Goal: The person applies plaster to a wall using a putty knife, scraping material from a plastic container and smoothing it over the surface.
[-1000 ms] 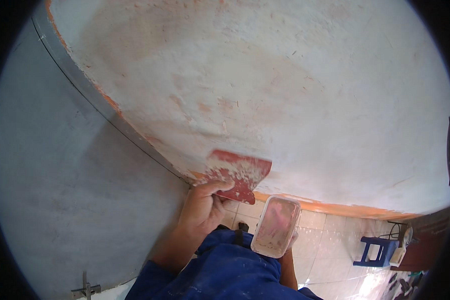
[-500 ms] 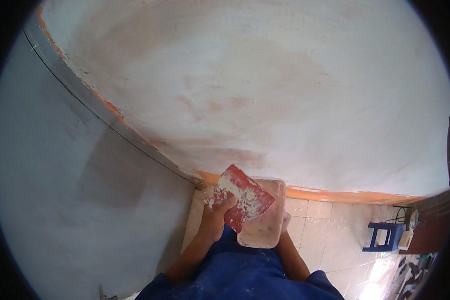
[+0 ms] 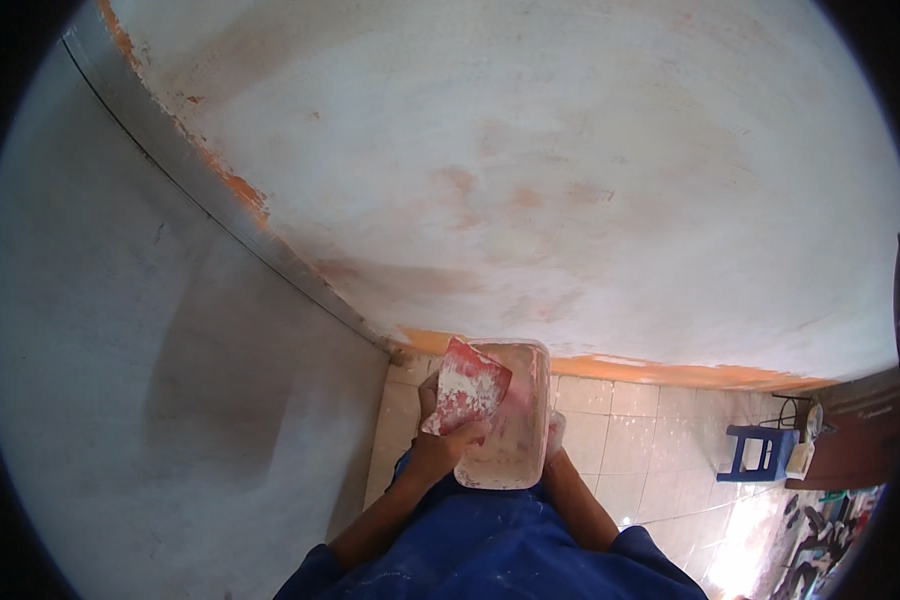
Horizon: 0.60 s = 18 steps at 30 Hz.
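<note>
My left hand is closed on a red putty spreader, a flat blade smeared with whitish putty. The blade is tilted over the left part of a shallow rectangular plastic tub, whose inside is coated with pinkish-white residue. Against the tub's right side, my right hand grips it, with most of its fingers hidden behind the wall of the tub. The tub hangs in front of my blue clothing.
A whitish wall with reddish patches rises ahead, with an orange strip along its base. On the left stands a grey panel. Pale floor tiles lie below. A blue stool stands to the right, near assorted clutter.
The spreader has moved left and turned, baring more of the tub's inside. The tub sits slightly further left and up in view. My right hand still grips its side.
</note>
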Tool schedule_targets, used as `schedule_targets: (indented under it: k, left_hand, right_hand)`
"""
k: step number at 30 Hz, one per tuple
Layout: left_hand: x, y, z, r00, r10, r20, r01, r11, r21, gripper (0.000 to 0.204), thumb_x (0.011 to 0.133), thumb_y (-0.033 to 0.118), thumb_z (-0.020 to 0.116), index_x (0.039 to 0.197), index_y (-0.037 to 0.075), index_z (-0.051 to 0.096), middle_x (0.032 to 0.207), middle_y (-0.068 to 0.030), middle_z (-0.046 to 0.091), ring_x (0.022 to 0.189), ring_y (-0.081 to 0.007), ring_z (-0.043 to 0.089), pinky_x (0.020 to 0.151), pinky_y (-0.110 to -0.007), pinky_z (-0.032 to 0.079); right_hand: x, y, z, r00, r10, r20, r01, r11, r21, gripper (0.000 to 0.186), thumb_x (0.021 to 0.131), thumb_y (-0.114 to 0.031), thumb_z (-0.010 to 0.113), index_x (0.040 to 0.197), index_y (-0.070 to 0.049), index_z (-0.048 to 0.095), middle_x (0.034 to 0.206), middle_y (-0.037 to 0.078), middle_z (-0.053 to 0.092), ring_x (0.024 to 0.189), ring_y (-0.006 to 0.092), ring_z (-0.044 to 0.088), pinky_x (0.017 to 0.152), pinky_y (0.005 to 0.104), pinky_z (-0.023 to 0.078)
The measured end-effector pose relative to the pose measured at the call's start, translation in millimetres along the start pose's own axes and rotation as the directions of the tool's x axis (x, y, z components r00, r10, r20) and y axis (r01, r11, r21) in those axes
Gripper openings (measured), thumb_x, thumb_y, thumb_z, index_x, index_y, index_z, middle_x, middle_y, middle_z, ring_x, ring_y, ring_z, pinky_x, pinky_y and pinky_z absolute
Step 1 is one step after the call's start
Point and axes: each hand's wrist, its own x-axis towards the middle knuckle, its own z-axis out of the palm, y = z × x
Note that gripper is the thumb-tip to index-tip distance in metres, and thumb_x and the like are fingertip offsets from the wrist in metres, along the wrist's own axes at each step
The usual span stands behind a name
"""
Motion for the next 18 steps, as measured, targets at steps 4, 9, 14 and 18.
schedule_targets:
  k: [4, 9, 14, 18]
  left_hand:
    - [2, -30, -5, 0.989, 0.148, 0.018, -0.149, 0.974, 0.172, 0.034, 0.071, 0.004, 0.060, 0.100, 0.001, 0.042, 0.086, -0.0091, 0.053, 0.074, -0.0159, 0.055, 0.068, -0.028, 0.046]
    - [6, -43, -11, 0.989, 0.118, 0.088, -0.127, 0.988, 0.093, 0.010, 0.077, 0.008, 0.052, 0.076, -0.002, 0.056, 0.074, -0.0084, 0.058, 0.070, -0.0175, 0.056, 0.067, -0.029, 0.045]
    - [6, -37, -9, 0.994, 0.078, -0.071, -0.066, 0.985, 0.159, 0.012, 0.074, 0.005, 0.051, 0.083, -0.002, 0.055, 0.078, -0.0097, 0.058, 0.072, -0.0185, 0.057, 0.071, -0.031, 0.045]
    - [9, -47, -24, 0.957, 0.200, 0.208, -0.288, 0.723, 0.628, 0.038, 0.068, 0.003, 0.053, 0.105, -0.001, 0.047, 0.089, -0.0118, 0.055, 0.084, -0.0202, 0.054, 0.078, -0.033, 0.043]
  right_hand:
    - [-9, -20, 57, 0.993, 0.010, -0.119, -0.012, 1.000, -0.014, 0.043, 0.084, -0.030, 0.039, 0.111, 0.001, 0.048, 0.103, 0.012, 0.054, 0.090, 0.0217, 0.054, 0.076, 0.0328, 0.047]
    - [-8, -38, 56, 0.944, -0.272, -0.186, 0.148, 0.855, -0.497, 0.032, 0.086, -0.024, 0.044, 0.100, 0.003, 0.055, 0.093, 0.011, 0.057, 0.079, 0.0177, 0.056, 0.065, 0.0280, 0.047]
    - [-43, -78, 119, 0.770, -0.598, -0.221, 0.169, 0.525, -0.834, 0.025, 0.085, -0.018, 0.050, 0.090, 0.005, 0.057, 0.085, 0.012, 0.057, 0.062, 0.0146, 0.057, 0.053, 0.0235, 0.046]
    - [-57, -63, 165, 0.947, -0.180, -0.266, 0.035, 0.881, -0.472, 0.026, 0.084, -0.016, 0.047, 0.094, 0.007, 0.052, 0.087, 0.018, 0.057, 0.057, 0.0205, 0.058, 0.045, 0.0248, 0.048]
